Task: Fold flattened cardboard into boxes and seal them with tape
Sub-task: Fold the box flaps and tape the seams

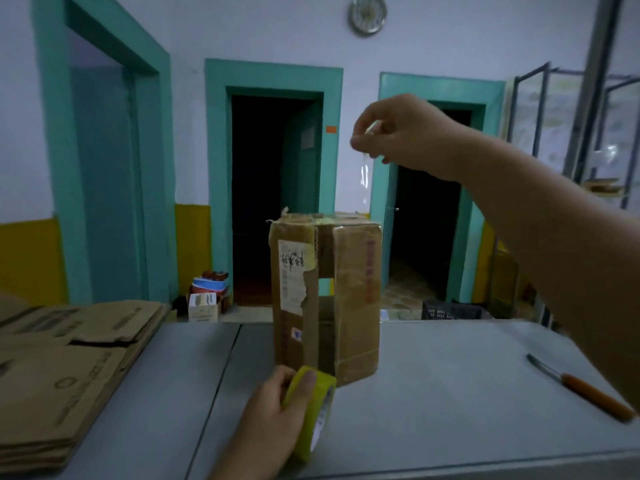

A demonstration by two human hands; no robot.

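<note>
A cardboard box [325, 299] stands upright on the grey table [450, 393], near its middle, patched with old labels and strips of tape. The left hand [273, 420] is low in front of the box, its grip closed around a roll of yellow-green tape [313, 410], thumb across the outer face. The right hand [398, 133] is raised high above and to the right of the box, fingers pinched shut on the end of a clear tape strip [364, 174] (faint, seen mostly by its glint) that hangs down toward the top of the box. A stack of flattened cardboard [65, 368] lies at the table's left edge. An orange-handled knife [581, 391] rests well apart on the right side of the table.
</note>
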